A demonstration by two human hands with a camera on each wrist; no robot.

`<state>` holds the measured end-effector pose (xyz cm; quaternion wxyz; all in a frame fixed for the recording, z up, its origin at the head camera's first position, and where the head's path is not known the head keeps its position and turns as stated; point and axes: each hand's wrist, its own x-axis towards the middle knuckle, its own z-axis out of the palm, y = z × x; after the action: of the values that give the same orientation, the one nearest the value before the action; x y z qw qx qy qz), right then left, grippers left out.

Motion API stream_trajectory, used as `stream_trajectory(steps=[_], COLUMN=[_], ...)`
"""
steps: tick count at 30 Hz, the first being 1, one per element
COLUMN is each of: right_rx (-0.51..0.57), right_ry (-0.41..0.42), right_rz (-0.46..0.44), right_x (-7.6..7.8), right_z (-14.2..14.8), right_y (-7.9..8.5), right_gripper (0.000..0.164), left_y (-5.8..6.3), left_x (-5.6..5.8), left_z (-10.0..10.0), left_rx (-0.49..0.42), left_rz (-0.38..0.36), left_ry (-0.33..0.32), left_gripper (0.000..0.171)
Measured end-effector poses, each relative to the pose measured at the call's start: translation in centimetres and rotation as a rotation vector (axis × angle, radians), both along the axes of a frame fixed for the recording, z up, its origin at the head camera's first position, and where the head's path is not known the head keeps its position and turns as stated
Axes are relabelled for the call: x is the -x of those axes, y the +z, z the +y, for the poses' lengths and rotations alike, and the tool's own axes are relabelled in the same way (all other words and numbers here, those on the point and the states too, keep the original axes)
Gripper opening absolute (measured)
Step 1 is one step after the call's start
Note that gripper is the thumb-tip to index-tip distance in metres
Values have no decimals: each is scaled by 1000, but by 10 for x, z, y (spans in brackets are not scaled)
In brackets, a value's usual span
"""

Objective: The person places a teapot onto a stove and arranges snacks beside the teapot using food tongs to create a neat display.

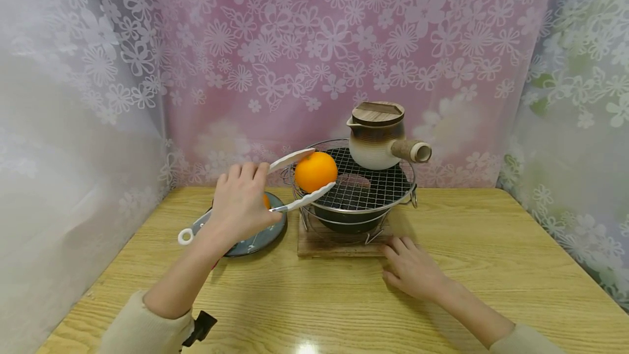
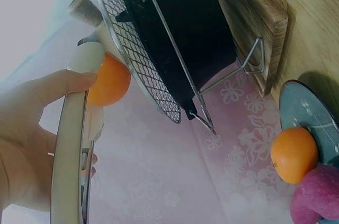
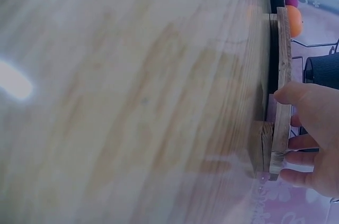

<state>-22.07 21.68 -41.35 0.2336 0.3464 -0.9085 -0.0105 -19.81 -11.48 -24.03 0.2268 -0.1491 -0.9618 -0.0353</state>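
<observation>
My left hand [image 1: 241, 198] grips a pair of tongs [image 1: 308, 198] with scalloped white tips. Between those tips is an orange [image 1: 316, 172], which overlaps the left side of a round wire grill rack [image 1: 363, 198] in the head view. The rack sits over a black brazier [image 2: 177, 23] in a wire stand. At the right front corner of the wooden board [image 1: 339, 249] beneath it, my right hand [image 1: 415, 269] holds the edge, thumb at the front and fingers over the corner, as the right wrist view shows.
A brown-and-white teapot [image 1: 375, 143] with a wooden lid and side handle stands on the rack's back right. Left of the board, a blue-grey plate [image 1: 262, 240] bears another orange [image 2: 294, 155] and a purplish-red sweet potato [image 2: 318, 192]. A floral curtain [image 1: 295, 59] hangs behind the table.
</observation>
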Motion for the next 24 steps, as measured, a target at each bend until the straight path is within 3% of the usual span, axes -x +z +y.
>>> stream_trajectory(steps=[7,24], right_rx=[-3,-39], right_ry=[2,-25], right_rz=[8,-33], right_x=[0,-1], right_z=[-1,-3], right_y=[1,4], right_gripper=[41,35], left_y=[4,6], left_x=[0,-1], left_z=[9,27], left_rx=[-11,62], left_rz=[0,-26], left_ry=[-19,-35], left_gripper=[77,83])
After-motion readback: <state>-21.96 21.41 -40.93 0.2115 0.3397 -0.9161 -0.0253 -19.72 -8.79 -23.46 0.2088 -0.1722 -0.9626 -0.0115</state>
